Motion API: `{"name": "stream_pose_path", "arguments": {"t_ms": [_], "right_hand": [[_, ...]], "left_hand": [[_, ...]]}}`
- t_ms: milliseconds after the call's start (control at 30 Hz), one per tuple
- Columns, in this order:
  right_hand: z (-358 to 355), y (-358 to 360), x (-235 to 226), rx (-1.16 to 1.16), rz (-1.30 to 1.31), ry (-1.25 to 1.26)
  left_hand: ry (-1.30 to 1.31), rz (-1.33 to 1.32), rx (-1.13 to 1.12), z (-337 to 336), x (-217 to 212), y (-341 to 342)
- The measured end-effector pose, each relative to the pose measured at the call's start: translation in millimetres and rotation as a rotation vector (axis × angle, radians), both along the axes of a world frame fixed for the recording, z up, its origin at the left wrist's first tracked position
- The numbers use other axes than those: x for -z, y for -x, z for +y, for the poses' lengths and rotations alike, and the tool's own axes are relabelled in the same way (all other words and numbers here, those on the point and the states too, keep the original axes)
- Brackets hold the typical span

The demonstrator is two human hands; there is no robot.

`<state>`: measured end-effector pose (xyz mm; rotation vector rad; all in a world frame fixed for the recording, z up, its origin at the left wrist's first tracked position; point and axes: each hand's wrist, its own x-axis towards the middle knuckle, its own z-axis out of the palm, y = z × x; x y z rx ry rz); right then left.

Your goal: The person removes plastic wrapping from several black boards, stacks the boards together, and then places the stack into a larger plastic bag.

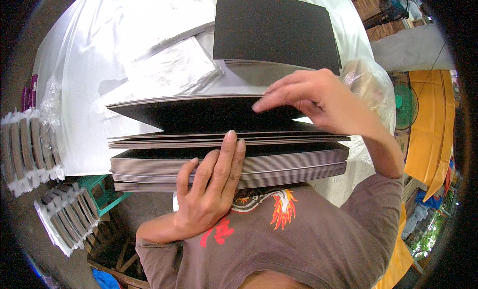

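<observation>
Many black boards make up the stack (279,164) against your left fingers (225,154), its pale edges facing you. Those fingers lie straight and close together across the edges, tips reaching a few loose boards (298,138) above the thicker block; your left thumb is hidden. Your right fingers (281,94) curl narrowly, to the right of and beyond the left ones, at a raised black board (194,112) that stands away from the stack. They are blurred, so I cannot tell whether they pinch its edge or only brush it.

The step in hand looks like parting the boards, your left fingers steadying while the right ones lift. The next move, I'd judge, calls for a light, sure hold on that raised board alone, with your left fingers bearing on the rest so nothing slides.

Beyond your right fingers, a second black pile (274,30) lies on the white-covered desk (79,129); beyond your left fingertips are clear plastic packets (181,65). You have no label or brand showing on the boards. The nearest writing-like mark is a red print (216,232) on your brown shirt (308,229), below your left fingers.
</observation>
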<state>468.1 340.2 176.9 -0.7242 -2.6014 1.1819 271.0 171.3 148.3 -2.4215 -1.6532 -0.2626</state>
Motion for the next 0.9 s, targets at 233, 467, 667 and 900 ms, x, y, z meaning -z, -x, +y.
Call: {"name": "stream_pose_path", "arguments": {"t_ms": [233,467,667,900], "right_hand": [[-8.0,-3.0,0.7,0.017,-0.020,-0.056],[-7.0,5.8,-2.8,0.139,-0.005,0.202],[-9.9,-0.3,3.2,-0.024,-0.047,-0.051],[-11.8,0.5,3.9,0.011,0.008,-0.072]], "left_hand": [[-0.005,0.011,-0.001,-0.9,-0.1,-0.7],[0.011,-0.002,-0.008,-1.8,0.2,0.8],[0.030,-0.020,-0.017,-3.2,-1.0,-1.2],[0.019,-0.034,-0.027,-3.8,-0.4,-2.3]]}}
